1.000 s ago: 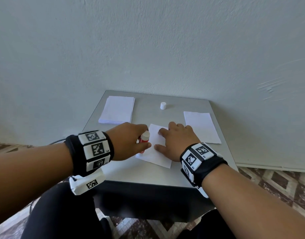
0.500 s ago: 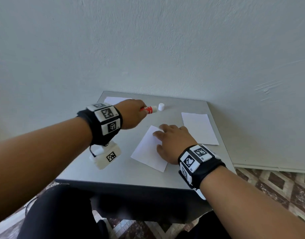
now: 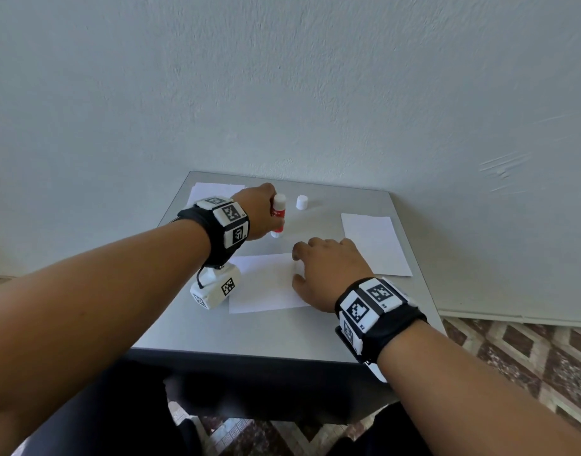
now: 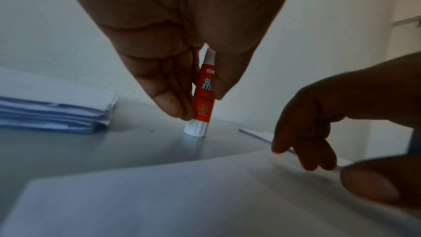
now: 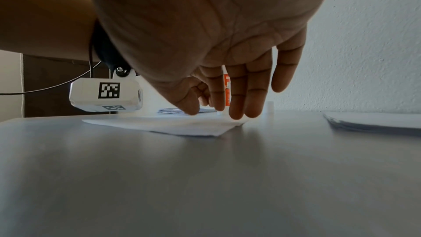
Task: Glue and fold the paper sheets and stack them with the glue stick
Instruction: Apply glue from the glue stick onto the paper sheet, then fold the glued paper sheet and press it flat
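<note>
My left hand point(image 3: 261, 213) pinches a red glue stick point(image 3: 278, 212) with no cap on, standing upright with its white base on the grey table point(image 3: 249, 337) near the back. In the left wrist view the glue stick point(image 4: 203, 95) sits between thumb and fingers. Its white cap point(image 3: 301, 202) stands just to the right. A single white sheet point(image 3: 266, 284) lies crosswise in the middle. My right hand point(image 3: 325, 268) rests its straight fingertips point(image 5: 237, 111) on the sheet's right part.
A stack of white paper point(image 3: 213, 189) lies at the back left, partly hidden by my left wrist. More white sheets point(image 3: 374, 245) lie at the right. A plastered wall stands right behind the table. The table's front edge is near my legs.
My left hand carried the glue stick from the sheet to the back of the table and stood it upright beside the cap. The sheet under my right hand turned to lie crosswise.
</note>
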